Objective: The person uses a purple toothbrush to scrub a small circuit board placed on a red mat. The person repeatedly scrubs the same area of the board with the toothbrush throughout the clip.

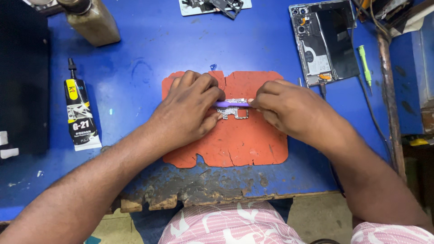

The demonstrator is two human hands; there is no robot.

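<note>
I see both hands meeting over the middle of a worn orange mat (pixel 235 144) that lies on the blue worktop (pixel 149 54). The left hand (pixel 190 110) rests knuckles-up on the mat, its fingers curled and pressing down on a small silver circuit board (pixel 235 112) — the board sits flat on the mat, right between the two hands. The right hand (pixel 289 108) comes in from the other side, its fingers pinched shut on a slim purple tool (pixel 231 104) that lies level across the top of the board, its far end tucked under the left fingertips. So I read both hands as closed: the right around the tool, the left on the board and the tool's end.

Off to the left on the worktop lies a black and white glue tube (pixel 80 115) with a black nozzle, well apart from the mat. At the top right an opened phone (pixel 323 43) lies with its insides showing, and a green screwdriver (pixel 365 65) sits just beside it. A brownish bottle (pixel 92 20) stands at the top left. The worktop's front edge is chipped and worn.
</note>
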